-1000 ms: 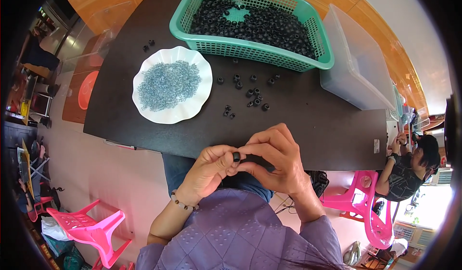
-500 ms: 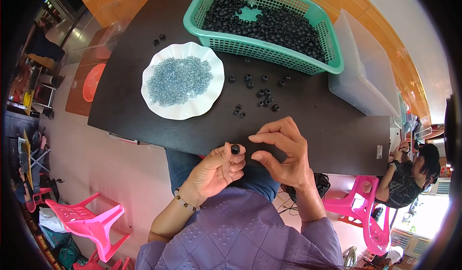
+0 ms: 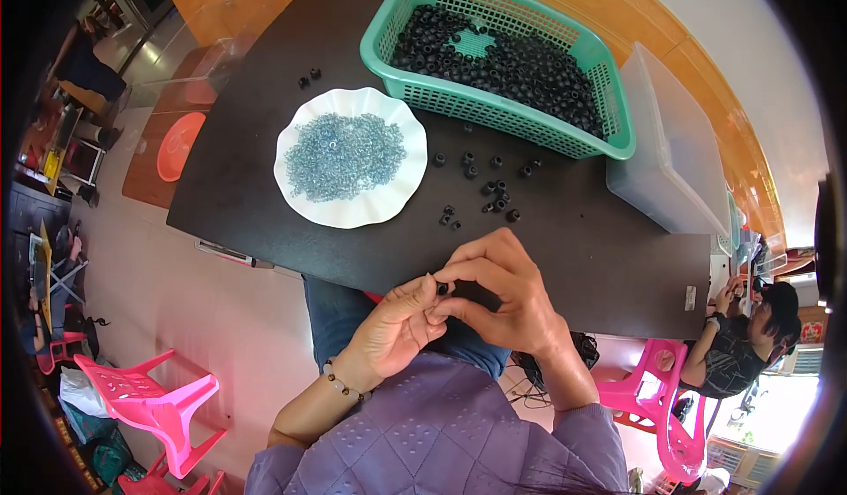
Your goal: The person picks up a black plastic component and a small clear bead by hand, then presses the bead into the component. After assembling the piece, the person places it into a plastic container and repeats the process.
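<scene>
Black bead (image 3: 443,289) sits pinched in the left hand (image 3: 393,323), partly covered; I see a green basket (image 3: 494,118) of black beads (image 3: 534,76), a white plate (image 3: 353,216) of bluish clear ones (image 3: 344,155); whether the right hand (image 3: 507,299) grips too, I can't tell

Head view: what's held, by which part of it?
Small black piece, held at its outer side by the left hand; the right hand is at it, its hold unclear.
</scene>
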Tool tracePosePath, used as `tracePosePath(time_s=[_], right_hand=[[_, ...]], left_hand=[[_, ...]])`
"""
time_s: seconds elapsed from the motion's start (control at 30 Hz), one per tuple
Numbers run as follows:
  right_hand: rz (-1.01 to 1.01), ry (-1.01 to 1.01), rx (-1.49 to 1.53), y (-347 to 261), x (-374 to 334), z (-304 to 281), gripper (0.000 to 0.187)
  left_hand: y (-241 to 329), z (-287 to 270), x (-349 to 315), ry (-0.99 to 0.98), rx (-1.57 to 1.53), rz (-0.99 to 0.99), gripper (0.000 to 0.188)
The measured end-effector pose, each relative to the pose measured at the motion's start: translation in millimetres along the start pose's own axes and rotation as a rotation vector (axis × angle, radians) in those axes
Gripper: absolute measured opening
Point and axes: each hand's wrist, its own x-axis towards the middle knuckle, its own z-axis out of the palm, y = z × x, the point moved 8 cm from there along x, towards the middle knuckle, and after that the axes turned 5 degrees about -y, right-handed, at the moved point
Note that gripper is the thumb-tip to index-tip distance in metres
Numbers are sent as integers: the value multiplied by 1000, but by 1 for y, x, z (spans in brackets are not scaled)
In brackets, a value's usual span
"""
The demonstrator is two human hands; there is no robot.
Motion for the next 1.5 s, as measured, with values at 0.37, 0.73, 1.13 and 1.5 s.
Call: tracePosePath(time_s=[0.37, 0.73, 1.13, 1.5], right_hand=[[27, -147, 232, -6, 9, 12, 25], [85, -172, -29, 25, 71, 10, 16], [93, -213, -444, 72, 133, 37, 10], [29, -161, -393, 76, 138, 36, 9]], left_hand=[[23, 3, -17, -147, 399, 192, 24], [28, -12, -14, -9, 36, 159, 19], [50, -27, -28, 34, 85, 317, 22], [51, -28, -25, 40, 64, 299, 23]])
